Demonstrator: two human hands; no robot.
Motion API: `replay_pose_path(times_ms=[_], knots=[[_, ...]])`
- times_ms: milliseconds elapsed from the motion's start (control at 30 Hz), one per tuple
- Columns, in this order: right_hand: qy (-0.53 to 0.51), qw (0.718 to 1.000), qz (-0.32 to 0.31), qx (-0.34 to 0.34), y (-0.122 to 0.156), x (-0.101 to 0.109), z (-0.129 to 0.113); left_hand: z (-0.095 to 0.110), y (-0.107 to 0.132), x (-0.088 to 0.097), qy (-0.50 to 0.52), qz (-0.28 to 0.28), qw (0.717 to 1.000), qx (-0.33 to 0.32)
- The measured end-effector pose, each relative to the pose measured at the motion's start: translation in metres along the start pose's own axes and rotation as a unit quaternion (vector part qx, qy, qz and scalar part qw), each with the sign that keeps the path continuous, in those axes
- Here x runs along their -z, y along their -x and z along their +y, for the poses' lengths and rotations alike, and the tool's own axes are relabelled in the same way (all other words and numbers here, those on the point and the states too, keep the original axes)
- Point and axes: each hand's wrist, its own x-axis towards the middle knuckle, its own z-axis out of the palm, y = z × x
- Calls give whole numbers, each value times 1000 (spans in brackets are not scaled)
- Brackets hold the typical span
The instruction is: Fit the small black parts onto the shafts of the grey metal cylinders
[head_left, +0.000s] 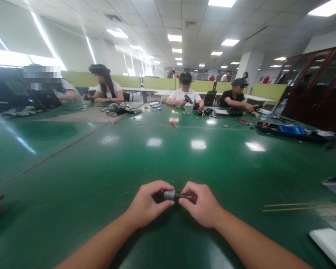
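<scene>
Both of my hands meet low at the centre of the head view, over a glossy green table (156, 160). My left hand (148, 203) is closed around the thick silver-grey end of a small cylindrical tool part (170, 194). My right hand (201, 205) is closed on its thin dark shaft end, fingertips pinching it. A little red shows behind the fingers. The part lies level between the two hands, just above the tabletop.
Several people sit along the far table edge with tools and parts, one holding a drill (188, 99). A red screwdriver (173, 124) lies mid-table. A black tray with blue items (291, 130) sits far right; thin sticks (302, 206) and a white object (329, 244) lie near right.
</scene>
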Motion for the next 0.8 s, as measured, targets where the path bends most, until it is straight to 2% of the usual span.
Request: replay_pose_path(times_ms=[800], knots=[[-9, 1000, 7, -4, 0, 0, -1, 1, 0, 2, -18, 17, 1000, 7]])
